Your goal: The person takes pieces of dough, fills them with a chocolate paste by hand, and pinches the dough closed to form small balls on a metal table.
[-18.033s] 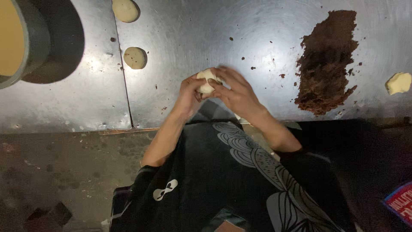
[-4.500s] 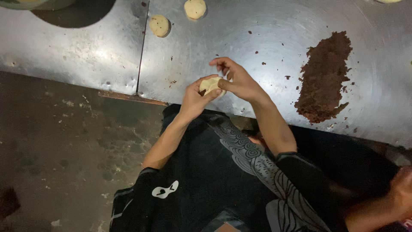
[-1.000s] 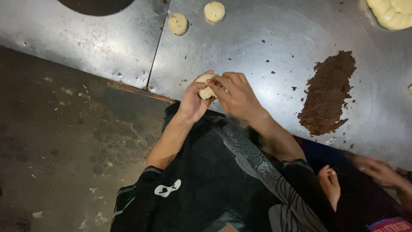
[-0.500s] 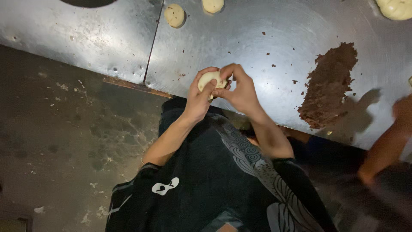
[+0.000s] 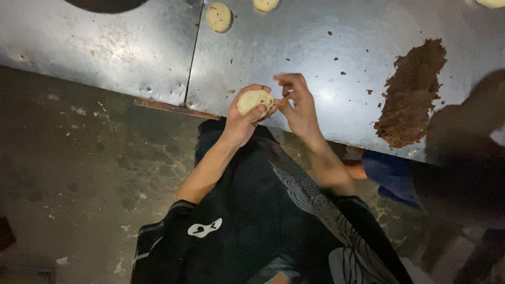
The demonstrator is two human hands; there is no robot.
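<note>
My left hand cups a pale round dough ball over the near edge of the steel table. My right hand is right beside the ball, its fingers bent and its fingertips touching or almost touching the ball's right side. A pile of dark brown filling lies on the table to the right of my hands. Two finished dough rounds lie at the far edge, one left of the other.
Brown crumbs dot the steel around the pile. Another person, dark and blurred, stands close at the right, partly over the table edge. A piece of pale dough shows at the top right. The stained floor lies to the left.
My right hand has lifted off the dough ball and now sits beside it. The other person at the right has come closer into view.
</note>
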